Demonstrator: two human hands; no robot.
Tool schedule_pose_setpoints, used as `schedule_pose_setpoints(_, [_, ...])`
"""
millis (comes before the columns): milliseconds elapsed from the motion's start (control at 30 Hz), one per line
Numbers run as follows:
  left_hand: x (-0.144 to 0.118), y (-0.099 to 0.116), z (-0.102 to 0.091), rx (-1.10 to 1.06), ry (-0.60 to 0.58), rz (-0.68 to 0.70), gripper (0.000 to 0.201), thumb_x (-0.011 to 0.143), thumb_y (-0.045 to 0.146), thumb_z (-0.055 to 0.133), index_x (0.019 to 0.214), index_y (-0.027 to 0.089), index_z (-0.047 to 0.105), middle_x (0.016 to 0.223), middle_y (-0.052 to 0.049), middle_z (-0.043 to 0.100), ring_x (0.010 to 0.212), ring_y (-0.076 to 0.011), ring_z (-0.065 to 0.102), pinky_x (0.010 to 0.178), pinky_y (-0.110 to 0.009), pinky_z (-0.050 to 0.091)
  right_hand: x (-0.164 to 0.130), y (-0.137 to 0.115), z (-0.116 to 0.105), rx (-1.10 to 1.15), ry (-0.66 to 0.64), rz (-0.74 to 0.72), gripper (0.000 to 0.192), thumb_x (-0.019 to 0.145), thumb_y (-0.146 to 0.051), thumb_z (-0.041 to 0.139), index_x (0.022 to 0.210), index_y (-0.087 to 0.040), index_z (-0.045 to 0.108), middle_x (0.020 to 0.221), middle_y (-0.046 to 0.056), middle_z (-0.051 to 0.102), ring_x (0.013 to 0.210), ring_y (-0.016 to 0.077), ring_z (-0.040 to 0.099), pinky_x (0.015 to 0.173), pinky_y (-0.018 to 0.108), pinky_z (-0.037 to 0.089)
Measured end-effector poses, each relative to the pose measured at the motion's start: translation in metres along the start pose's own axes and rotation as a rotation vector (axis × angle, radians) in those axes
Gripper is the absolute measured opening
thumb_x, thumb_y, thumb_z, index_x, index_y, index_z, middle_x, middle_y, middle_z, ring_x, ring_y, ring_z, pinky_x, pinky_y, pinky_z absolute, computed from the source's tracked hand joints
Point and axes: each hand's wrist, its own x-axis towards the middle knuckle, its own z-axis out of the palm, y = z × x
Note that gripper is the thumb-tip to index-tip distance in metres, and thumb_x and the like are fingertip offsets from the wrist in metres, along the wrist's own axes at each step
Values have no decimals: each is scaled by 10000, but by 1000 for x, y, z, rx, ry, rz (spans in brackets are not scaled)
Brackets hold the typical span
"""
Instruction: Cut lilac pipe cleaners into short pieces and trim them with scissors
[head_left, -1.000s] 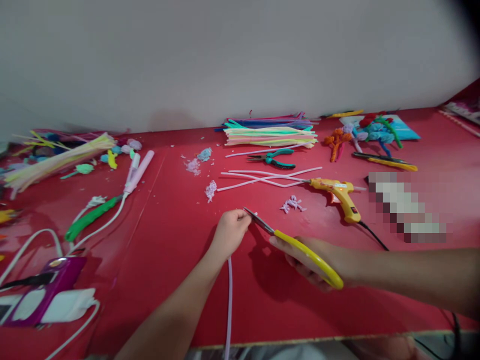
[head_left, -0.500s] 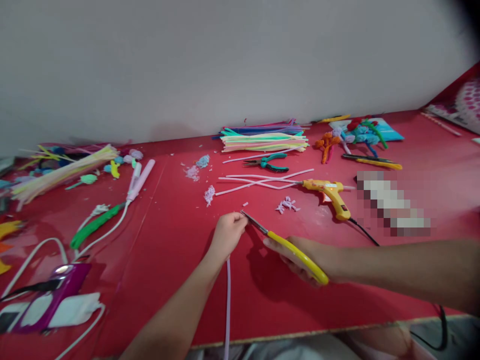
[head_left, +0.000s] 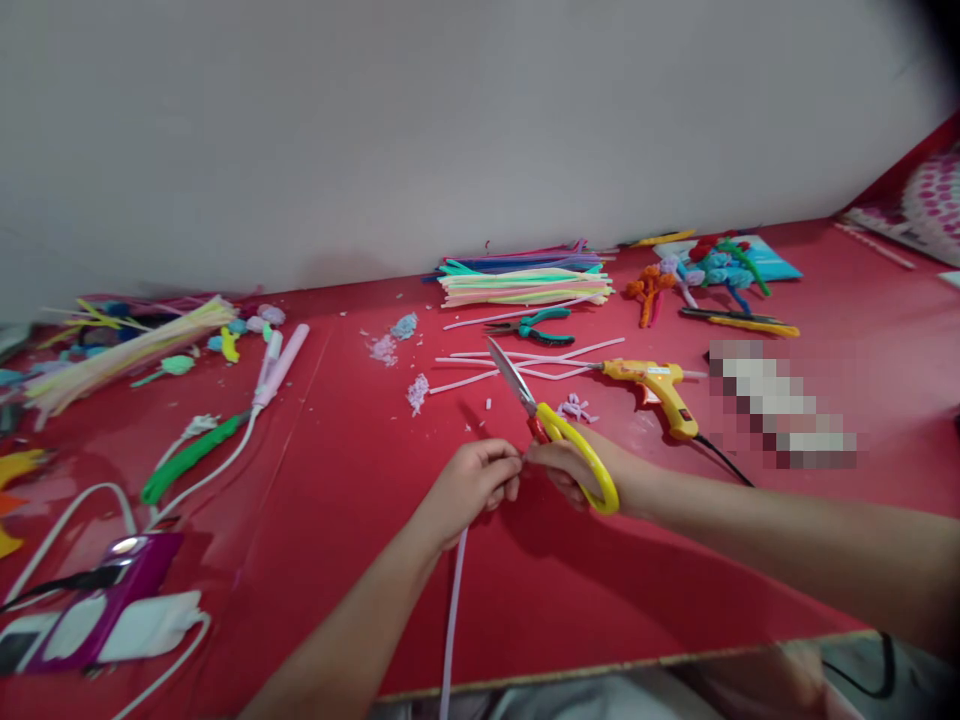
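Closed around a pale purple pipe cleaner, my left hand hovers over the red table; the stem hangs down past the front edge. My right hand holds yellow-handled scissors, blades pointing up and left, away from the stem. Its fingertips almost meet those of my left hand, and whether they touch the stem's end I cannot tell. Beyond the hands lies one short cut piece. A small heap of cut purple pieces is partly hidden behind the scissors.
A yellow glue gun lies right, near a blurred-out object. Teal pliers and bundled pipe cleaners lie further back. Purple fluff is scattered mid-table. At left are a pink hair-iron-like tool, cords and a purple power strip.
The scissors have swung upright, away from the pipe cleaner's tip. My right hand has moved left and up to my left hand, which has shifted slightly right and down.
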Motion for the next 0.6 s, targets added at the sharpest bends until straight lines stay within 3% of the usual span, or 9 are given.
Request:
schedule_pose_setpoints(233, [1,-3,-5,37,23,15,195,740,321,484,657,145,501,542,18,531,365,-35,321,363,-172,210,7,-5,-3,-86,30,-57,352,756,-284,424,436,-188,314,315,-65,323,303,56,372,347,176,291])
schedule_pose_setpoints(333, [2,-3,-8,-3,52,23,209,739,340,497,655,148,489,518,32,509,338,-26,298,349,-172,189,11,-4,-8,-105,40,-63,365,754,-356,450,457,-188,319,331,-67,320,298,56,358,333,178,286])
schedule_pose_setpoints(467, [3,-3,-16,-125,181,109,193,749,352,502,727,161,498,486,62,466,327,-17,253,341,-162,151,0,-1,-19,-134,8,3,391,742,-540,427,613,-172,450,405,-73,343,317,65,352,315,193,303])
schedule_pose_setpoints(600, [6,-5,-21,-197,321,171,167,745,332,509,743,165,516,433,82,402,320,-15,205,337,-164,118,-25,5,-29,-288,-64,34,437,735,-592,421,717,-163,506,508,-52,388,390,63,394,352,184,332])
